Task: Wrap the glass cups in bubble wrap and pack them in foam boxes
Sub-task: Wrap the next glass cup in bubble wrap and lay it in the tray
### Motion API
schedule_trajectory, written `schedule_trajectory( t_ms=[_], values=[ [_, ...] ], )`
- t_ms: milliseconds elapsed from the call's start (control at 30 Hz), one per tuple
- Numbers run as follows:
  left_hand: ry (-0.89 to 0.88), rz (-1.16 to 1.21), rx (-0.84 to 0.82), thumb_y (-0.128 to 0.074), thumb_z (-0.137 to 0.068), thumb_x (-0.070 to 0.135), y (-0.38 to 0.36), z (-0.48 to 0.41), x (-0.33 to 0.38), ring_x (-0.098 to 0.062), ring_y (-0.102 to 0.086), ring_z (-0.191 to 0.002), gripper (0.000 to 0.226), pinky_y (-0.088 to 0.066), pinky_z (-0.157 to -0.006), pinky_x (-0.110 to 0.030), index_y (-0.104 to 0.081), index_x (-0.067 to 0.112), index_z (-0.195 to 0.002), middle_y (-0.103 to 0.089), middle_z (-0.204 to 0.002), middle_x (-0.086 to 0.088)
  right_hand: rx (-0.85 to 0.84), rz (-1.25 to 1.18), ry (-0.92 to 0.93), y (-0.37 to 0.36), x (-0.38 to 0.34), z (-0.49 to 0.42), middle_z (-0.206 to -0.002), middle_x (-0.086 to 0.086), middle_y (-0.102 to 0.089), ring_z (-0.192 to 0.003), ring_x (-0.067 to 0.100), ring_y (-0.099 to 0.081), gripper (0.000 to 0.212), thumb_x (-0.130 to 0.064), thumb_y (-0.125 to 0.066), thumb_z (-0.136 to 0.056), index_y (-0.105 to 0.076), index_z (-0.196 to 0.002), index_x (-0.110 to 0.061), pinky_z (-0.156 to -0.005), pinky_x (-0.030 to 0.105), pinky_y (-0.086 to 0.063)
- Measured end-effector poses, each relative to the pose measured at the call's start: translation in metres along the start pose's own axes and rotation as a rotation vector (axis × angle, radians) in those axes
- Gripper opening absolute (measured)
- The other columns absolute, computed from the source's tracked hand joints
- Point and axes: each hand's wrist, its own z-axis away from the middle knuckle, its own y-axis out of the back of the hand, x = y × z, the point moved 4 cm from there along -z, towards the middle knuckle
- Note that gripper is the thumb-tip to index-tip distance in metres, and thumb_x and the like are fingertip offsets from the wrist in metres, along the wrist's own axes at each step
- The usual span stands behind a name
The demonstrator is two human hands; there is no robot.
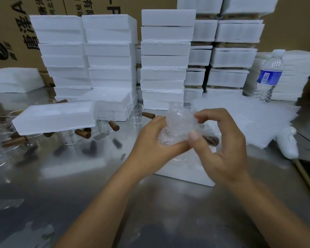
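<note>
Holds a glass cup [175, 134], bundled in bubble wrap [181, 117], in both hands above the steel table [150, 212]. Cups the bundle from the left with the left hand [150, 140], fingers curled underneath and thumb laid against the wrap. Pinches the wrap's right side with the right hand [224, 147], thumb and forefinger closed on the film, other fingers loosely bent. Shows the cup's brown handle [212, 140] through the wrap, just beside the right thumb.

Directly under the hands, an open foam box [186, 174] on the table, largely hidden by them. To the left, a foam lid [55, 117] resting at a slight tilt on top of several bare glass cups [136, 113] with brown handles. Behind, stacks of closed foam boxes [111, 51] against cardboard cartons [13, 33]. To the right, loose sheets of wrap [249, 119] spread flat, a water bottle [270, 74] upright in front of a pile of white sheets [297, 74], and a white object [287, 142] near the table edge, its kind unclear.
</note>
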Motion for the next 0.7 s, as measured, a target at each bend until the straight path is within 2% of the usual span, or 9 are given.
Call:
schedule_trajectory(
  t_ms=[67,133,233,333,367,433,533,600,700],
  values=[
    [-0.036,-0.064,-0.005,-0.073,-0.059,0.054,-0.001,0.001,0.003,-0.003,-0.063,-0.099,0.052,-0.051,-0.083,-0.024,-0.065,0.036,-0.107,-0.065,-0.107,0.008,0.015,0.102,0.1,-0.002,-0.002,0.001,-0.094,-0.016,-0.054,-0.088,0.006,-0.052,0.021,-0.03,-0.055,-0.084,-0.062,-0.097,-0.014,-0.079,0.037,-0.046],
    [-0.066,-0.129,-0.015,-0.074,-0.057,0.054,-0.003,0.002,0.005,-0.003,-0.062,-0.097,0.056,-0.051,-0.077,-0.021,-0.061,0.034,-0.109,-0.063,-0.105,0.012,0.033,0.123,0.062,-0.002,0.001,0.001,-0.086,-0.013,-0.056,-0.082,0.01,-0.055,0.022,-0.029,-0.056,-0.084,-0.067,-0.084,-0.01,-0.074,0.037,-0.047],
    [-0.101,-0.128,-0.029,-0.082,-0.056,0.047,-0.004,0.003,0.006,-0.001,-0.061,-0.095,0.068,-0.052,-0.072,-0.017,-0.041,0.045,-0.11,-0.055,-0.108,0.021,0.013,-0.088,-0.282,-0.001,0.014,-0.001,-0.082,-0.016,-0.06,-0.081,-0.001,-0.058,0.006,-0.035,-0.065,-0.078,-0.062,-0.074,-0.033,-0.071,0.011,-0.044],
    [-0.214,-0.192,-0.044,-0.084,-0.06,0.034,-0.005,0.005,0.011,0.006,-0.053,-0.105,0.081,-0.046,-0.081,-0.009,-0.031,0.056,-0.116,-0.046,-0.116,0.029,0.005,-0.232,-0.51,-0.003,0.028,0.002,-0.077,-0.012,-0.057,-0.077,-0.001,-0.055,0.019,-0.032,-0.071,-0.061,-0.06,-0.077,-0.031,-0.073,0.009,-0.043],
    [-0.254,-0.218,-0.047,-0.085,-0.061,0.03,-0.006,0.006,0.013,0.006,-0.051,-0.107,0.081,-0.043,-0.084,-0.008,-0.033,0.053,-0.119,-0.047,-0.117,0.028,-0.002,-0.234,-0.552,-0.003,0.031,0.002,-0.078,-0.011,-0.053,-0.075,-0.001,-0.052,0.028,-0.031,-0.072,-0.058,-0.056,-0.08,-0.03,-0.07,0.009,-0.044],
    [-0.347,-0.282,-0.044,-0.086,-0.064,0.023,-0.009,0.007,0.015,0.003,-0.051,-0.108,0.071,-0.04,-0.088,-0.008,-0.044,0.034,-0.121,-0.051,-0.118,0.016,-0.056,-0.269,-0.644,-0.005,0.038,0.003,-0.085,-0.005,-0.051,-0.075,0.003,-0.051,0.039,-0.024,-0.076,-0.055,-0.051,-0.085,-0.029,-0.058,0.009,-0.044],
    [-0.448,-0.37,-0.039,-0.085,-0.065,0.018,-0.013,0.009,0.018,-0.007,-0.053,-0.103,0.051,-0.043,-0.085,-0.014,-0.06,0.01,-0.109,-0.056,-0.112,-0.005,-0.18,-0.337,-0.72,-0.01,0.043,0.005,-0.093,0.002,-0.06,-0.082,0.013,-0.059,0.043,-0.018,-0.076,-0.055,-0.051,-0.089,-0.025,-0.061,0.019,-0.048],
    [-0.445,-0.398,-0.025,-0.086,-0.064,0.019,-0.013,0.008,0.016,-0.008,-0.053,-0.102,0.047,-0.043,-0.082,-0.014,-0.064,0.007,-0.103,-0.056,-0.11,-0.007,-0.208,-0.343,-0.69,-0.01,0.043,0.004,-0.093,0.0,-0.062,-0.085,0.013,-0.062,0.039,-0.018,-0.074,-0.059,-0.054,-0.091,-0.026,-0.064,0.02,-0.049],
    [-0.396,-0.382,0.035,-0.086,-0.064,0.026,-0.008,0.006,0.012,-0.004,-0.051,-0.099,0.044,-0.039,-0.08,-0.006,-0.064,0.009,-0.098,-0.056,-0.107,-0.005,-0.2,-0.392,-0.6,-0.008,0.037,0.002,-0.097,-0.004,-0.065,-0.091,0.01,-0.063,0.029,-0.011,-0.071,-0.075,-0.06,-0.097,-0.027,-0.07,0.02,-0.051]
  ],
)
